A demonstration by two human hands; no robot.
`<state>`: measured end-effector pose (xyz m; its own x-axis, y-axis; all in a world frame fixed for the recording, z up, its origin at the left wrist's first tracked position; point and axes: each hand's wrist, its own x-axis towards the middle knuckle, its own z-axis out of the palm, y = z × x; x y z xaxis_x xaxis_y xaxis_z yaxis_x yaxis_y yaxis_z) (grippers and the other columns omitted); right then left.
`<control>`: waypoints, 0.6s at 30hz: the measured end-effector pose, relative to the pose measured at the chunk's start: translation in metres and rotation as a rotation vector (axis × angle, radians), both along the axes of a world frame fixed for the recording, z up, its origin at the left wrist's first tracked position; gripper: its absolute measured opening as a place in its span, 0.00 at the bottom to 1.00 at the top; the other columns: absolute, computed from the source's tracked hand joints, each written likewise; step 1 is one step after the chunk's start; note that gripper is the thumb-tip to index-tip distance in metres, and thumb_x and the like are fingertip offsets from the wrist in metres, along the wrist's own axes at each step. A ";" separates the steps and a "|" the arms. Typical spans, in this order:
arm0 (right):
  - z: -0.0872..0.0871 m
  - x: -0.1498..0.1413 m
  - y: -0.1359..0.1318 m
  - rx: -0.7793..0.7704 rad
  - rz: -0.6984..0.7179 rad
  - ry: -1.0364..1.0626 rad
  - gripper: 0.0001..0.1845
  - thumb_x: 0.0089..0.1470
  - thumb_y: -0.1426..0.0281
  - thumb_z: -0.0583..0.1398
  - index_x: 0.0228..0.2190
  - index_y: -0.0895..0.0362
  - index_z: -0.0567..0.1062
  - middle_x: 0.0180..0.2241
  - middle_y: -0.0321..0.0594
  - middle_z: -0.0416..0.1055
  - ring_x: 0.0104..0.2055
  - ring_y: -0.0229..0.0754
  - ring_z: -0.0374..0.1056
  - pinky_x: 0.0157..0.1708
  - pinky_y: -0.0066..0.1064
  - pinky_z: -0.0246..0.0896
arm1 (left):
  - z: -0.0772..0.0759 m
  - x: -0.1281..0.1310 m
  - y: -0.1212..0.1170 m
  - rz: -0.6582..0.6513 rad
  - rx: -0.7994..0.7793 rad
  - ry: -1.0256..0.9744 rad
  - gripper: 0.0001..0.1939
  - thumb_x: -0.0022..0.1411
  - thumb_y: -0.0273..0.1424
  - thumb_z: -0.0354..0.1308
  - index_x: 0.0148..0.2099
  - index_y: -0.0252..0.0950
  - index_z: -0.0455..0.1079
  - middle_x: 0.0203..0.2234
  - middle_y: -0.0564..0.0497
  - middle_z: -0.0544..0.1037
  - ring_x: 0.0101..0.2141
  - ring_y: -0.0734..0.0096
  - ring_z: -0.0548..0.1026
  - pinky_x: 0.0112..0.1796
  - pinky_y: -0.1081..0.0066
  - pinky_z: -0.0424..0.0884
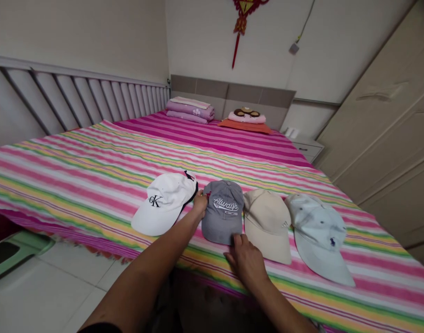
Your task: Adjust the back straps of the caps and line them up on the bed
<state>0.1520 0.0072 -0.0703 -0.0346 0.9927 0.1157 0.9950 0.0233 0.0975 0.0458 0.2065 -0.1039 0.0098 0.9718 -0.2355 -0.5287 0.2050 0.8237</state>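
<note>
A grey baseball cap (223, 208) with white "Always" lettering lies on the striped bedspread, its brim toward me. My left hand (199, 204) is closed on the left edge of that cap, near a bit of red. At the right corner of the brim, my right hand (247, 259) touches with its fingertips, while its thumb is held apart. Left of the grey cap rests a white cap (166, 201) with a black "CK" mark. To the right are a beige cap (267, 224) and a pale blue cap (318, 236) with a small dark logo.
The bed's striped bedspread (76, 185) reaches a grey headboard (260, 95). Folded purple bedding (189, 111) and a pink folded item (246, 119) lie there. A white rail (87, 97) runs along the left. A green stool (28, 245) stands at lower left, a nightstand (307, 149) at right.
</note>
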 end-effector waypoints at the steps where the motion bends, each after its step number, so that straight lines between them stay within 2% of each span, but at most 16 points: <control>1: -0.002 0.000 0.000 0.024 0.023 -0.042 0.14 0.50 0.64 0.58 0.37 0.59 0.65 0.32 0.45 0.68 0.31 0.45 0.69 0.26 0.32 0.59 | 0.001 0.001 0.000 0.022 -0.001 0.027 0.13 0.45 0.17 0.52 0.35 0.34 0.66 0.19 0.55 0.71 0.19 0.78 0.66 0.25 0.77 0.62; 4: -0.004 0.004 0.008 0.046 0.065 -0.127 0.13 0.52 0.71 0.55 0.42 0.60 0.65 0.30 0.45 0.69 0.29 0.46 0.69 0.26 0.34 0.59 | 0.005 0.003 -0.001 0.066 -0.008 0.087 0.11 0.45 0.16 0.51 0.32 0.34 0.66 0.18 0.56 0.70 0.19 0.78 0.65 0.25 0.77 0.61; 8: -0.005 0.007 0.015 0.037 0.147 -0.156 0.20 0.52 0.79 0.52 0.48 0.62 0.61 0.31 0.47 0.70 0.29 0.46 0.70 0.26 0.35 0.60 | 0.009 0.005 -0.002 0.071 -0.006 0.120 0.11 0.45 0.16 0.51 0.30 0.34 0.67 0.17 0.55 0.70 0.19 0.77 0.65 0.26 0.76 0.62; 15: -0.006 -0.001 0.009 0.016 0.224 -0.179 0.21 0.50 0.82 0.51 0.48 0.65 0.62 0.29 0.48 0.71 0.29 0.45 0.70 0.26 0.35 0.61 | 0.011 0.006 -0.008 0.049 -0.004 0.146 0.15 0.44 0.16 0.52 0.35 0.34 0.68 0.21 0.53 0.73 0.22 0.76 0.68 0.28 0.75 0.63; 18: -0.006 -0.004 0.007 0.011 0.233 -0.187 0.21 0.51 0.82 0.51 0.48 0.66 0.63 0.29 0.49 0.71 0.29 0.46 0.70 0.26 0.35 0.61 | 0.011 0.006 -0.011 0.029 -0.005 0.142 0.13 0.46 0.16 0.53 0.35 0.34 0.68 0.21 0.54 0.72 0.21 0.77 0.67 0.26 0.77 0.62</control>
<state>0.1478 0.0146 -0.0759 -0.2832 0.9542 0.0963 0.9277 0.2470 0.2800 0.0518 0.1958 -0.0930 -0.0515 0.9701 -0.2371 -0.4128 0.1955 0.8896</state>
